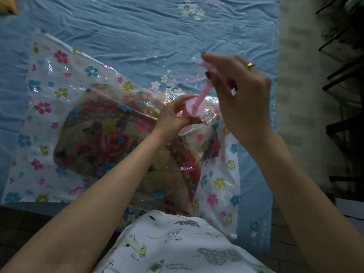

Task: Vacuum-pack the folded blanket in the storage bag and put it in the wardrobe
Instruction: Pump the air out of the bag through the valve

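A clear storage bag [45, 107] printed with coloured flowers lies on the bed. Inside it is the folded blanket [110, 140] with a red rose pattern. A pink hand pump [194, 108] stands on the bag near its right side. My left hand [173, 117] grips the pump's barrel just under its round top. My right hand [236, 87] is above it, closed on the pump's handle, and the pink plunger rod [204, 92] is drawn out between handle and barrel.
The bed has a wrinkled blue sheet [137, 36] with small flowers. Its right edge runs beside a tiled floor [299, 115], where dark furniture legs [342, 75] stand. An orange cushion corner [9, 6] shows at the top left.
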